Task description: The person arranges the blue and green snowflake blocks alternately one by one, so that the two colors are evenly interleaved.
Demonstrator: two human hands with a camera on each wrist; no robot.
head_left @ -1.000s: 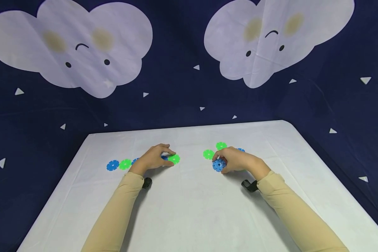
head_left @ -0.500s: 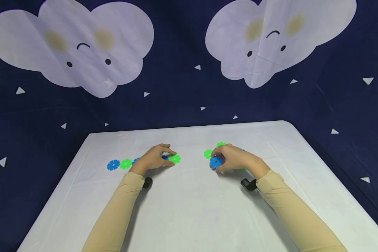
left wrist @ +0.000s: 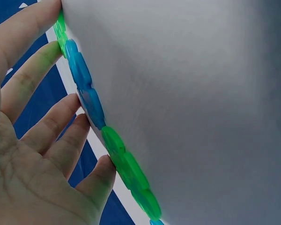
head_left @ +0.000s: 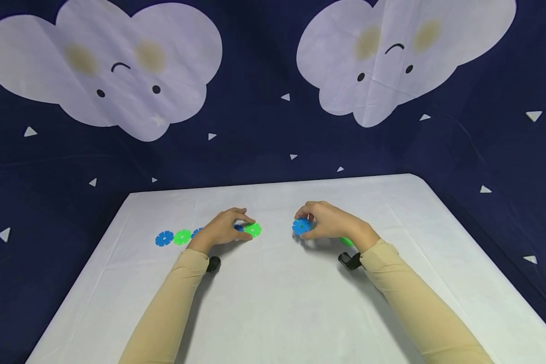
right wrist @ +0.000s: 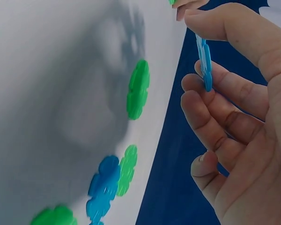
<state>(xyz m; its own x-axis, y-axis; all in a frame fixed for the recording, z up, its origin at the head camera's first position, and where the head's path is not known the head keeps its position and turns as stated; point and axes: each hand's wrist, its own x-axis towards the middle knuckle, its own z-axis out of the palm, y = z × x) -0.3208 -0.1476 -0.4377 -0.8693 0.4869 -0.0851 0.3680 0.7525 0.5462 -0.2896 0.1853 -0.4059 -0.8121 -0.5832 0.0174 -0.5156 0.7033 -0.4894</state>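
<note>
The right hand has lifted its blue disc off the table and carried it toward nine o'clock, pinching it on edge between thumb and fingers. That suggests it's heading for the row under the left hand, whose spread fingers press the green end disc. Bare cloth lies between them; edges are well apart.
</note>
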